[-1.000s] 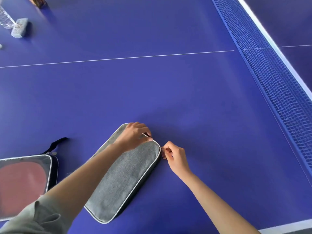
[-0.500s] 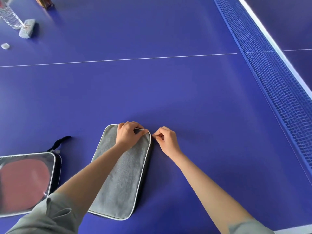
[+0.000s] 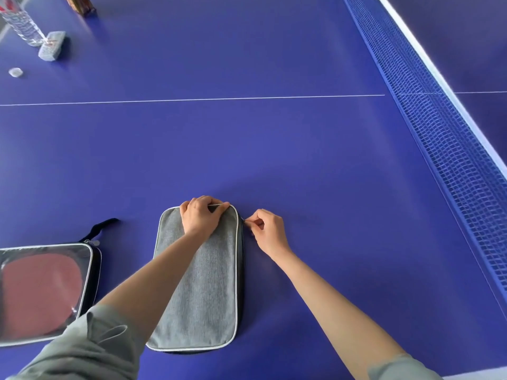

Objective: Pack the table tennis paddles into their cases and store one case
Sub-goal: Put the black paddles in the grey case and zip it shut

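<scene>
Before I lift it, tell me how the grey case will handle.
The grey case lies flat and keeps its shape, so probably semi-stiff, not floppy. Woven fabric should grip well. Flat sides: it won't roll, though it may slide on the smooth table.

Wide bare desk (image 3: pixel 274 149) lay beyond and right of the grey case (image 3: pixel 197 283), bounded by the net (image 3: pixel 439 138). Leftward, the clear-fronted case (image 3: pixel 41 292) blocked passage; a bottle (image 3: pixel 22 23) and what seemed a small block (image 3: pixel 51 46) crowded the far-left corner.
</scene>
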Available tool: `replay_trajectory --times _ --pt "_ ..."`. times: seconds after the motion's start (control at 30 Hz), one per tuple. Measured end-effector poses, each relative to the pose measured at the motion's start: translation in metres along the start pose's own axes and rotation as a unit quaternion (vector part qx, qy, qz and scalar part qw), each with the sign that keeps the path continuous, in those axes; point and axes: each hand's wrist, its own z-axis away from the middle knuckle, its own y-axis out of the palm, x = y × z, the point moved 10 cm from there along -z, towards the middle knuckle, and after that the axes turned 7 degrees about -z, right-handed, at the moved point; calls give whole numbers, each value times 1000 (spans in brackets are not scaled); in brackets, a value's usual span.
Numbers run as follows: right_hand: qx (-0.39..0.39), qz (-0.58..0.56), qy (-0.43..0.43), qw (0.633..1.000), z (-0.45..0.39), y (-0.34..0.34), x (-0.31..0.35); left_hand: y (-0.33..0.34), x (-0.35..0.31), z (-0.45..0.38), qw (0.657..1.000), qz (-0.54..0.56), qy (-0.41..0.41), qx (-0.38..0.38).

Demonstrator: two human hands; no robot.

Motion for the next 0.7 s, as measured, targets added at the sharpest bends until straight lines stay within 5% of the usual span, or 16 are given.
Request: replay_trajectory --times 0.13,0.23,0.43,0.7 --pt "7 -86 82 993 -1 0 -19 -9 0 4 999 31 17 6" --pt "5 -167 135 977 -4 1 -29 4 -13 20 995 -73 39 58" --pt "29 -78 97 992 -10 0 -23 20 -31 36 973 -200 97 64" --pt "70 64 -3 995 -2 7 -3 11 -36 40 970 -205 132 -12"
